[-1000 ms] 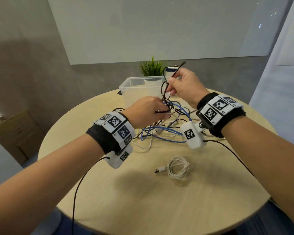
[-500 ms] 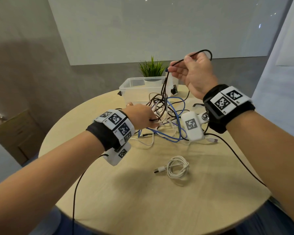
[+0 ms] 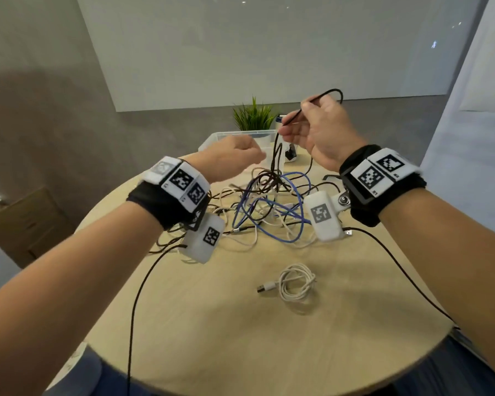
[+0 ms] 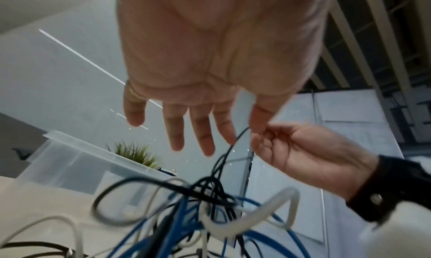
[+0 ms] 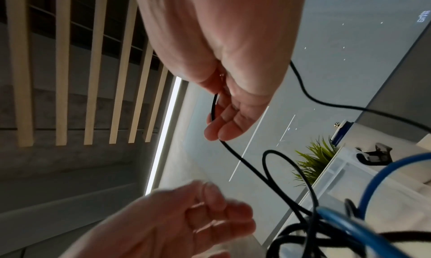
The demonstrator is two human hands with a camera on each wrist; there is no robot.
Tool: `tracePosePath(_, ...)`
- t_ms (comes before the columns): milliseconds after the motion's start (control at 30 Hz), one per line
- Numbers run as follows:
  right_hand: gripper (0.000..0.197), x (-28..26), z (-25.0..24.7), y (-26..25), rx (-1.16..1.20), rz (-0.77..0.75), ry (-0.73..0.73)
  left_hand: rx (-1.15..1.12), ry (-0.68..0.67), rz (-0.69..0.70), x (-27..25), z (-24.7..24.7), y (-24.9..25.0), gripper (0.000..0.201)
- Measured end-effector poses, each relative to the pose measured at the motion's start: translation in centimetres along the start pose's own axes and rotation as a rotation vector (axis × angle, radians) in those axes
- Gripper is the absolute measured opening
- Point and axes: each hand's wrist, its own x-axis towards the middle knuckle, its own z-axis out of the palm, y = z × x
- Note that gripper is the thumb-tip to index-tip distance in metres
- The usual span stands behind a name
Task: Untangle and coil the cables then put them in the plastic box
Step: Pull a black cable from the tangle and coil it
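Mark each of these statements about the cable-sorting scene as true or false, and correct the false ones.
1. The right hand pinches a black cable lifted above the tangle. True.
2. The left hand grips the blue cable. False: its fingers are spread and hold nothing.
3. A coiled white cable lies on the table, apart from the tangle. True.
4. The coiled white cable is inside the plastic box. False: it lies on the table, nearer the person.
5. A green plant stands behind the box. True.
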Motion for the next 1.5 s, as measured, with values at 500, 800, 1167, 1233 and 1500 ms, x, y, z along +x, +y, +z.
tracePosePath(500,0.032,0.2,-2.9,0.5,-0.366,0.008,0.162,-0.002,0.157,0.001,1.6,3.1,-1.8,0.004)
tracePosePath(800,0.020,-1.5,-4.1,2.0,-1.268,0.086,-0.008,-0.595,-0.123,-0.111,0.6,2.1,-2.4,0.025)
tracePosePath(1167,0.011,-2.8,-0.1,2.5,-1.144,-0.017,-0.344,-0.279,0.113,0.067,-0.1,2.6,-1.4,0.024)
tracePosePath(1233,0.011,-2.6,-0.3,2.4,-1.115,-0.041,-0.297,-0.224,0.080,0.054,-0.3,2.4,-1.4,0.025)
tracePosePath(1500,0.012,-1.2,-1.1,1.4,-0.965,-0.075,-0.029,0.103,0.183,0.087,-0.4,2.1,-1.5,0.022)
